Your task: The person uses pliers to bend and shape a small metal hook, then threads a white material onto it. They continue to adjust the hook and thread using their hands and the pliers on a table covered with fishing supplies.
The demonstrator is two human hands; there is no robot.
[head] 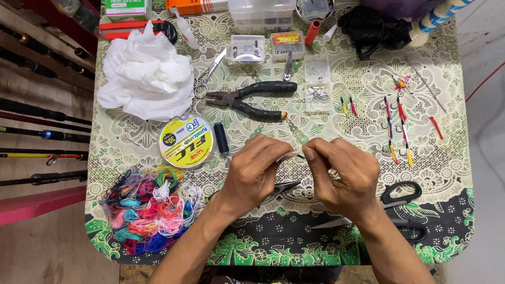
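A small pale piece [286, 156], too tiny to identify, is pinched at the left hand's [258, 173] fingertips above the table's [452, 158] middle, nearer its front edge; a dark clip-like tool [284, 187] lies beneath that hand.

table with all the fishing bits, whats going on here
A person sits at a patterned table with both hands raised over it. The left hand and right hand pinch something small and thin between their fingertips; it is too fine to identify. Pliers, a yellow line spool, a tangle of coloured thread, finished lures and black scissors lie around them.
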